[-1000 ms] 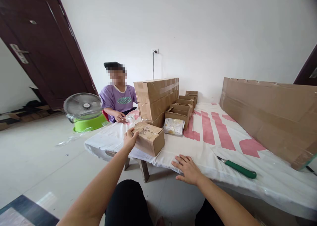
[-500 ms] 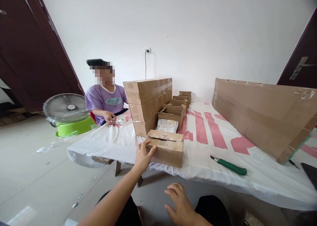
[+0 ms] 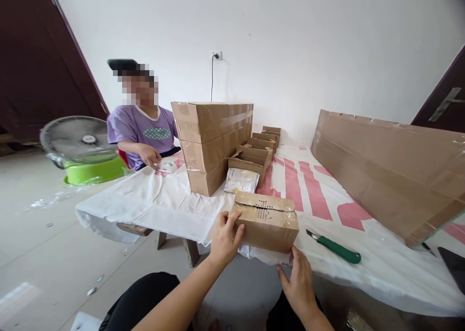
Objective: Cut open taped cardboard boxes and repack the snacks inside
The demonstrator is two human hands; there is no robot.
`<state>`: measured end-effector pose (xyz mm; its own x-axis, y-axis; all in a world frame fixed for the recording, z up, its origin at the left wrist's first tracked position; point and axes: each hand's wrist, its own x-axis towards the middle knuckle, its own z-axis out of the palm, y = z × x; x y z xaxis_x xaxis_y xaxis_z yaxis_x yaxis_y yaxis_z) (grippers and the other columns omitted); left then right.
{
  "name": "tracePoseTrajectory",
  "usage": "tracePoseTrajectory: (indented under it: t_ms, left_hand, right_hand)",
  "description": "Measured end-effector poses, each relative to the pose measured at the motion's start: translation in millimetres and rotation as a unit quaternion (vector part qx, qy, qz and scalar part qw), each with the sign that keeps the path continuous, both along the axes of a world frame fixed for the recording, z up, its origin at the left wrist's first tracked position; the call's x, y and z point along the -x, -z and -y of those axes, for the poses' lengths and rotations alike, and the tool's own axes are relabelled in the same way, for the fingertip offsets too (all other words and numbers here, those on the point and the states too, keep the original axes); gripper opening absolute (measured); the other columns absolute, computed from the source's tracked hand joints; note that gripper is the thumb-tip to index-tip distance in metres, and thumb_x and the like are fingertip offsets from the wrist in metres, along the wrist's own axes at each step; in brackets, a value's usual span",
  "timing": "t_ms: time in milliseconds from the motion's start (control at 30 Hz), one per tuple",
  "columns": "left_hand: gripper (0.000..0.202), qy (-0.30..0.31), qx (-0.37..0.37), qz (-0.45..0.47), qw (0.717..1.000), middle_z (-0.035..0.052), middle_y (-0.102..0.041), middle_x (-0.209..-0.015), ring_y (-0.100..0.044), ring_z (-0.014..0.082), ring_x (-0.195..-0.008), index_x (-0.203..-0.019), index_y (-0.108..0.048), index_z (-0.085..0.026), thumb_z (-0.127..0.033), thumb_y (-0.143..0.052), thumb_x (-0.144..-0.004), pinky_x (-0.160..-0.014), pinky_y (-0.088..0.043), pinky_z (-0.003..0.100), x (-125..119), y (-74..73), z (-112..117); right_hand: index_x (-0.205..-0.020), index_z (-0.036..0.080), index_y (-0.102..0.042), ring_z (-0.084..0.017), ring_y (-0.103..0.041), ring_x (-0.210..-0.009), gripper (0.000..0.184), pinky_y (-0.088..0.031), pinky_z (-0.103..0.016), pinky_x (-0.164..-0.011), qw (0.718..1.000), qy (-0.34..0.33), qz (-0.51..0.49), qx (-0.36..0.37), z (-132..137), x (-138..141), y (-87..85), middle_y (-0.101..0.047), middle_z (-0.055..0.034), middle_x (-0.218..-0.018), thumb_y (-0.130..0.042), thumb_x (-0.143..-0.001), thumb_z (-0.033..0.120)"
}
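Note:
A small cardboard box with printed marks and slightly parted top flaps sits at the table's near edge. My left hand grips its left end, fingers at the top edge and thumb against the front. At the lower right corner, my right hand touches the box with its fingertips, thumb spread away and nothing held. Just behind the box lies a stack of white printed packets. A green utility knife rests on the cloth to the right, its blade end toward the box.
Three long taped cartons are stacked at the left. Several open small boxes run back beside them. A large cardboard panel stands at the right. Across the table, a person handles a white packet, near a floor fan.
The small box has shifted right along the near edge with my left hand on it. My right hand has come up from below the table edge to the box's right corner.

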<state>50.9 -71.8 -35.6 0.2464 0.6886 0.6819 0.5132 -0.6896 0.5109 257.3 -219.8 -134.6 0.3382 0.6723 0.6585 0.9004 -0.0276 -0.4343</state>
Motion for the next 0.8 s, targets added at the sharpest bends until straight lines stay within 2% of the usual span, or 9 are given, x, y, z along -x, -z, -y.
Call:
tracePoseTrajectory:
  t_ms: [100, 200, 367, 433, 500, 567, 633, 700, 800]
  left_hand:
    - [0.034, -0.028, -0.096, 0.023, 0.995, 0.0092, -0.044, -0.109, -0.054, 0.0223, -0.094, -0.123, -0.055, -0.021, -0.031, -0.049, -0.091, -0.083, -0.052, 0.039, -5, 14.4, -3]
    - [0.035, -0.034, -0.126, 0.022, 0.991, 0.0101, -0.042, -0.112, -0.053, 0.0218, -0.094, -0.124, -0.054, -0.021, -0.027, -0.049, -0.09, -0.082, -0.052, 0.037, -7, 21.1, -7]
    - [0.037, -0.024, -0.094, 0.031, 0.995, 0.0094, -0.042, -0.113, -0.053, 0.0221, -0.097, -0.125, -0.053, -0.023, -0.026, -0.05, -0.088, -0.084, -0.052, 0.039, -12, 22.6, -9]
    - [0.038, -0.022, -0.076, 0.056, 0.995, 0.0108, -0.04, -0.12, -0.051, 0.0252, -0.109, -0.126, -0.051, -0.023, -0.025, -0.049, -0.088, -0.09, -0.05, 0.042, -16, 22.7, -8]
    - [0.038, -0.012, -0.068, 0.084, 0.994, 0.0128, -0.036, -0.132, -0.045, 0.0284, -0.123, -0.127, -0.048, -0.023, -0.022, -0.047, -0.089, -0.097, -0.046, 0.046, -21, 21.9, -6]
    - [0.039, 0.009, -0.07, 0.107, 0.992, 0.0137, -0.03, -0.142, -0.039, 0.0296, -0.132, -0.128, -0.045, -0.024, -0.019, -0.046, -0.089, -0.102, -0.042, 0.048, -25, 19.8, -5]
    - [0.04, 0.031, -0.072, 0.119, 0.99, 0.0132, -0.029, -0.147, -0.036, 0.0291, -0.135, -0.129, -0.043, -0.025, -0.018, -0.045, -0.089, -0.105, -0.041, 0.048, -27, 16.3, -5]
    - [0.039, 0.041, -0.065, 0.123, 0.989, 0.0122, -0.033, -0.146, -0.037, 0.0278, -0.135, -0.127, -0.043, -0.025, -0.017, -0.044, -0.089, -0.105, -0.04, 0.048, -28, 12.6, -6]
    - [0.036, 0.038, -0.047, 0.127, 0.99, 0.0118, -0.037, -0.143, -0.039, 0.0272, -0.132, -0.124, -0.046, -0.025, -0.018, -0.046, -0.089, -0.104, -0.041, 0.049, -28, 8.3, -6]
  right_hand:
    - [-0.126, 0.017, -0.047, -0.034, -0.06, -0.105, 0.054, -0.05, -0.054, -0.088, 1.0, -0.009, -0.017, 0.021, 2, -5, 1.7, -0.063, -0.0193, -0.114, -0.05, -0.088, 0.055]
    - [-0.114, 0.021, -0.056, -0.026, -0.064, -0.098, 0.036, -0.054, -0.042, -0.084, 0.995, -0.044, -0.061, 0.059, 8, -34, -19.4, -0.067, -0.0123, -0.107, -0.044, -0.092, 0.048]
    - [-0.103, 0.018, -0.064, -0.032, -0.059, -0.108, 0.042, -0.045, -0.051, -0.096, 0.993, 0.091, 0.051, 0.054, 17, -114, -54.5, -0.067, -0.0149, -0.111, -0.048, -0.083, 0.052]
    - [-0.108, 0.019, -0.065, -0.036, -0.059, -0.107, 0.048, -0.047, -0.055, -0.09, 0.975, 0.159, 0.078, 0.138, 20, -141, -55.4, -0.067, -0.0151, -0.115, -0.046, -0.08, 0.051]
    - [-0.113, 0.021, -0.066, -0.037, -0.062, -0.101, 0.049, -0.05, -0.055, -0.081, 0.953, 0.183, 0.074, 0.231, 22, -159, -50.0, -0.069, -0.014, -0.113, -0.043, -0.078, 0.047]
    - [-0.113, 0.022, -0.066, -0.035, -0.065, -0.094, 0.048, -0.052, -0.052, -0.077, 0.945, 0.16, 0.073, 0.277, 23, -169, -44.9, -0.071, -0.013, -0.108, -0.04, -0.079, 0.044]
    - [-0.112, 0.021, -0.066, -0.032, -0.066, -0.092, 0.047, -0.052, -0.049, -0.08, 0.952, 0.128, 0.078, 0.266, 21, -175, -48.6, -0.072, -0.0125, -0.104, -0.037, -0.081, 0.042]
    - [-0.111, 0.019, -0.065, -0.03, -0.066, -0.094, 0.049, -0.053, -0.046, -0.082, 0.965, 0.121, 0.075, 0.219, 15, -176, -67.7, -0.072, -0.0132, -0.104, -0.034, -0.083, 0.044]
    - [-0.116, 0.017, -0.062, -0.028, -0.068, -0.092, 0.051, -0.054, -0.04, -0.077, 0.978, 0.152, 0.061, 0.132, -3, -162, -126.0, -0.072, -0.0134, -0.105, -0.031, -0.087, 0.046]
